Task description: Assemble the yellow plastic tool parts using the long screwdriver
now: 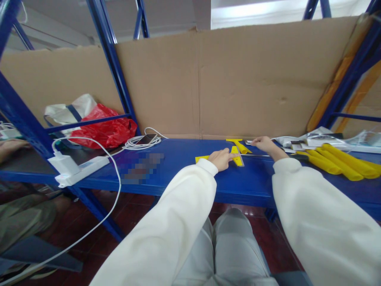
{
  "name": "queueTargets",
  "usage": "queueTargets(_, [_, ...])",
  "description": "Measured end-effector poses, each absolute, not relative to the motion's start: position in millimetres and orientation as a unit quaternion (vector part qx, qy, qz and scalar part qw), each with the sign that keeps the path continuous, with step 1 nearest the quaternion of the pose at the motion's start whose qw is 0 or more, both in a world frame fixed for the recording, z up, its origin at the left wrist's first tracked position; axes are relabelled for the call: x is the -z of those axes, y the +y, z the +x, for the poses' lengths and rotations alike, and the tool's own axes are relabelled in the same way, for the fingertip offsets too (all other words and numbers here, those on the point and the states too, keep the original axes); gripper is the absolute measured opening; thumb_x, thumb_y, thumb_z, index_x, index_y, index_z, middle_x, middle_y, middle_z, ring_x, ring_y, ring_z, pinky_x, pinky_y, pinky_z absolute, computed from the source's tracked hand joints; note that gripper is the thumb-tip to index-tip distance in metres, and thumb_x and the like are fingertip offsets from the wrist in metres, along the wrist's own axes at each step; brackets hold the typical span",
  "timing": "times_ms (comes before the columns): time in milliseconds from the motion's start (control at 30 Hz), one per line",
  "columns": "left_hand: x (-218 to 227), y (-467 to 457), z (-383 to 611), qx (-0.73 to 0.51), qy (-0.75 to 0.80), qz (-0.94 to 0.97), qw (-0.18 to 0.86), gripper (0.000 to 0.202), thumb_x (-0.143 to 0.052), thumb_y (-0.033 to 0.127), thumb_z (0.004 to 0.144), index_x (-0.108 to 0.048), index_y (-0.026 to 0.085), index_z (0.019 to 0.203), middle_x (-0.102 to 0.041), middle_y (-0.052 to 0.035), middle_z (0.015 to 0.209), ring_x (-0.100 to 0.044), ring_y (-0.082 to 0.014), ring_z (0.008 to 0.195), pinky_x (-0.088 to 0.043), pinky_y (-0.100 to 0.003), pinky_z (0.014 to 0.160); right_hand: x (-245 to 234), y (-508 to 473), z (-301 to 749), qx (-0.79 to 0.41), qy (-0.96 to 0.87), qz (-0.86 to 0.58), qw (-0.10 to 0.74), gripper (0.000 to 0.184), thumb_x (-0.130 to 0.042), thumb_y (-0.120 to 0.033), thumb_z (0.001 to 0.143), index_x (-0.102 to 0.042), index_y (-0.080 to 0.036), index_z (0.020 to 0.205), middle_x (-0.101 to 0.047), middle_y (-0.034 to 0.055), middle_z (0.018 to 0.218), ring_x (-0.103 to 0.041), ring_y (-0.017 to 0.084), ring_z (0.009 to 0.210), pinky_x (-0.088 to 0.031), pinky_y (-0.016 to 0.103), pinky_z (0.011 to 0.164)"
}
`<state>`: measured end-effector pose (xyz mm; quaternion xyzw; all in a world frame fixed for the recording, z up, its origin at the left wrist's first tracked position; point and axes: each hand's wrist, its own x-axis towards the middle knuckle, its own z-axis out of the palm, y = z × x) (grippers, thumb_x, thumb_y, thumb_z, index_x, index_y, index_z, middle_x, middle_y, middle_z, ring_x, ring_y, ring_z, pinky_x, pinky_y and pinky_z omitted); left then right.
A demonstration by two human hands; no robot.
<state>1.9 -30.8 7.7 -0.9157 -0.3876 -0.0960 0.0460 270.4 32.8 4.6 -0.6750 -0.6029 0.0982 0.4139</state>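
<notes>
Left hand [220,159]: fingers extended, touching yellow piece [238,161], no grip seen; best kept flat.
Right hand [263,144]: fingertips nearly together by far white piece [249,142], hold can't tell; go gently.

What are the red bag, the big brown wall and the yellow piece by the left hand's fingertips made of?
Red bag: probably thin, glossy plastic; it's crinkled with bright highlights.
Brown wall: looks like dull cardboard, with a crease and dents.
Yellow piece: maybe smooth plastic, since its colour is even, but coated card is possible too.
</notes>
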Motion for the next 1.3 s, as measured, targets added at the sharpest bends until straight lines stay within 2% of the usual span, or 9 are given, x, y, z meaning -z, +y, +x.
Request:
queueTargets(67, [-8.0,-30.8,2.1,0.098,-0.385,-0.916,0.045,0.05,-0.048,0.024,0.11,-0.066,0.039,0.155,-0.066,-0.0098,0.121,-0.072,-0.0253,0.109,-0.055,-0.033,0.095,-13.9,24.8,249.0,-0.167,-0.603,-0.64,0.445,0.019,-0.079,-0.017,0.076,-0.068,-0.021,0.062,-0.073,0.0047,0.074,-0.071,0.024,0.09,-0.056,0.037,0.095])
queueTargets(167, [-7.6,-30.3,2.4,0.095,-0.383,-0.918,0.048,0.051,-0.047,0.022,0.11,-0.066,0.038,0.154,-0.066,-0.0096,0.122,-0.072,-0.0258,0.113,-0.055,-0.033,0.097,-20.6,13.6,221.2,-0.208,-0.636,-0.589,0.453,0.021,-0.079,-0.01,0.074,-0.067,-0.021,0.061,-0.073,0.0025,0.077,-0.069,0.02,0.087,-0.055,0.034,0.096])
queueTargets(400, [-5.3,-29.5,2.4,0.103,-0.38,-0.917,0.056,0.048,-0.049,0.024,0.111,-0.067,0.038,0.153,-0.067,-0.0094,0.126,-0.071,-0.0267,0.118,-0.056,-0.034,0.099,-20.3,-1.3,196.9,-0.193,-0.697,-0.552,0.416,0.024,-0.077,-0.005,0.071,-0.066,-0.021,0.057,-0.071,0.004,0.08,-0.07,0.023,0.095,-0.054,0.036,0.1])
queueTargets(667, [-5.0,-27.7,1.5,0.088,-0.374,-0.921,0.071,0.052,-0.044,0.022,0.111,-0.064,0.039,0.156,-0.067,-0.0096,0.125,-0.071,-0.0269,0.118,-0.056,-0.036,0.1,-17.7,-2.7,196.7,-0.211,-0.709,-0.544,0.397,0.024,-0.074,-0.004,0.071,-0.064,-0.021,0.057,-0.069,0.0018,0.073,-0.067,0.02,0.079,-0.055,0.034,0.091])
queueTargets(867, [-6.4,-29.2,1.7,0.073,-0.374,-0.921,0.087,0.052,-0.043,0.022,0.111,-0.064,0.039,0.155,-0.065,-0.0087,0.125,-0.071,-0.0255,0.118,-0.055,-0.033,0.098,-9.9,7.9,203.7,-0.193,-0.736,-0.53,0.375,0.016,-0.074,-0.013,0.074,-0.065,-0.021,0.063,-0.071,0.0034,0.076,-0.069,0.021,0.082,-0.056,0.036,0.091])
queueTargets(1067, [-8.8,-32.4,1.5,0.075,-0.373,-0.919,0.101,0.052,-0.045,0.021,0.11,-0.066,0.038,0.154,-0.066,-0.0098,0.124,-0.071,-0.0256,0.115,-0.056,-0.034,0.097,-4.7,10.1,209.2,-0.213,-0.718,-0.529,0.399,0.01,-0.076,-0.025,0.075,-0.068,-0.021,0.072,-0.073,0.0032,0.079,-0.067,0.02,0.08,-0.057,0.033,0.086])
queueTargets(1300, [-11.1,-36.0,1.9,0.062,-0.374,-0.92,0.104,0.054,-0.043,0.02,0.11,-0.062,0.036,0.158,-0.066,-0.0104,0.128,-0.071,-0.0259,0.117,-0.056,-0.034,0.097,-8.8,8.9,210.7,-0.21,-0.736,-0.518,0.381,0.011,-0.076,-0.023,0.073,-0.067,-0.021,0.065,-0.073,0.0034,0.077,-0.067,0.02,0.08,-0.056,0.031,0.084])
